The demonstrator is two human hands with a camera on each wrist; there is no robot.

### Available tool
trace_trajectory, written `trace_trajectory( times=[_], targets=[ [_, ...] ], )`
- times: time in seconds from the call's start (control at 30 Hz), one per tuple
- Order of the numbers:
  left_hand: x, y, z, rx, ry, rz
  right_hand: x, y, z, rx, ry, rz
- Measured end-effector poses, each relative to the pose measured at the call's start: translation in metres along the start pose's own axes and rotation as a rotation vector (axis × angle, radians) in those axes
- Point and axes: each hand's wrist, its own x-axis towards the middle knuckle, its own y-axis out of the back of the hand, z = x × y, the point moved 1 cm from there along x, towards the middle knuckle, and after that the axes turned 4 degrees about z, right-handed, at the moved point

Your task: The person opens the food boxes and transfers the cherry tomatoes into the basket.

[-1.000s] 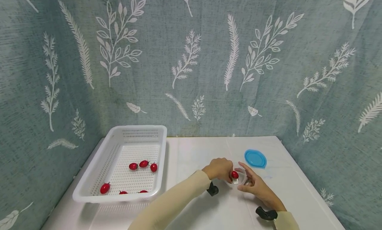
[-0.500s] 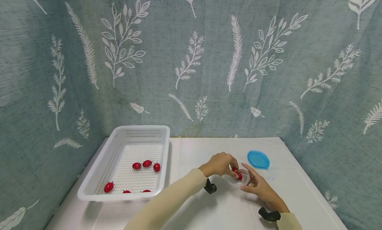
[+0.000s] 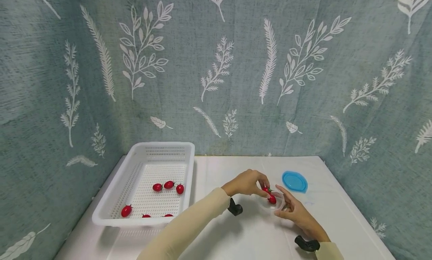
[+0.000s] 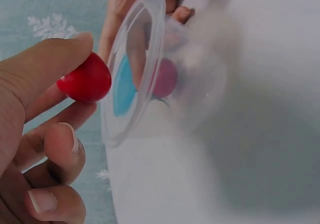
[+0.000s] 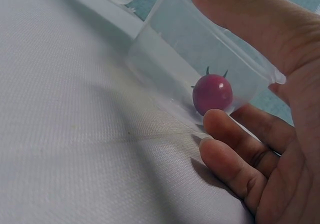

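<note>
My left hand (image 3: 248, 183) pinches a red cherry tomato (image 4: 89, 79) between thumb and fingers, just outside the rim of a small clear plastic tub (image 4: 205, 99). The remaining fingers of that hand are loosely bent. Inside the tub lies a second cherry tomato (image 5: 212, 94) with a green stalk tip, seen through the wall in both wrist views. My right hand (image 3: 297, 211) holds the tub from its right side, thumb and fingers spread around it. In the left wrist view the tub stands tilted, its mouth facing the left hand.
A white perforated basket (image 3: 191, 177) with several cherry tomatoes (image 3: 126, 210) stands on the left of the white table (image 3: 216, 170). A blue lid (image 3: 294, 181) lies behind the right hand. Patterned cloth walls (image 3: 243, 84) enclose the table's back and sides.
My left hand has drawn back and up from the tub, so its pinched tomato now shows beside the one inside. The right hand stays around the tub. The head view has shifted slightly.
</note>
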Motion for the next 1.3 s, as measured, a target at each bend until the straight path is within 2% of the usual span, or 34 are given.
trace_trajectory(
  times=[0.17, 0.4, 0.67, 0.87, 1.17, 1.3],
  targets=[
    [-0.002, 0.011, -0.001, -0.029, 0.002, 0.031, 0.005, 0.001, -0.002, -0.018, -0.009, 0.018],
    [-0.008, 0.022, -0.001, -0.038, -0.001, 0.045, 0.003, 0.000, 0.004, 0.002, -0.026, -0.004],
    [-0.016, 0.042, 0.004, 0.021, -0.035, 0.076, 0.002, 0.001, 0.001, 0.023, -0.020, 0.000],
    [-0.026, 0.055, 0.004, 0.004, -0.041, 0.089, 0.002, 0.000, 0.003, 0.021, -0.034, -0.008],
    [-0.040, 0.068, -0.001, 0.007, 0.014, 0.122, 0.001, 0.001, 0.000, 0.031, -0.023, -0.011],
    [-0.049, 0.076, -0.002, 0.010, 0.041, 0.130, 0.003, -0.001, -0.002, 0.040, -0.020, -0.010]
  ],
)
